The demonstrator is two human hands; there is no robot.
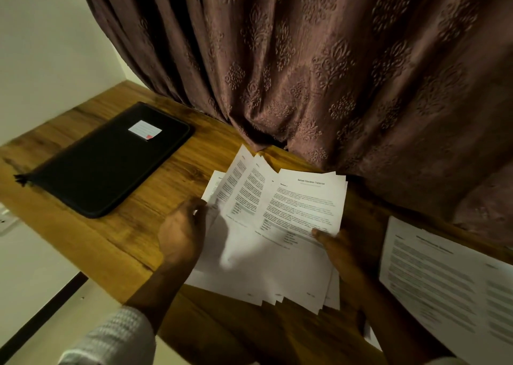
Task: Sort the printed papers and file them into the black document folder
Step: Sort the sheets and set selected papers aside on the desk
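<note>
Bench point(166, 176): wood-grain top, running from the left of the frame to the lower right.

Black folder point(105, 162): lies flat and closed on the bench in the left of the frame, well apart from the hands. A small white label point(145, 129) with a red mark sits on its cover near the far end. A zip pull point(20, 180) sticks out at its left corner.

Papers point(291, 206): a stack of printed white sheets in the centre of the frame, fanned out so that several upper edges show one behind another. The front sheet carries a heading and blocks of text. The lower corners of the stack spread over the near part of the bench.

Left hand point(181, 231): at the left edge of the fan, fingers curled onto the sheets and gripping them; somewhat blurred.

Right hand point(338, 249): at the right side of the fan, thumb pressed on top of the front sheet near its lower right, pinching the stack.

Loose sheet point(444, 281): one more printed page, lying flat on the bench at the right edge of the frame, near the right hand but apart from the stack.

Curtain point(333, 73): brown, embossed pattern, hanging in folds behind the bench across the upper centre and right.

Wall point(55, 45): pale, upper left.

Sleeve point(111, 337): light knit, on the left arm at the bottom left.
</note>
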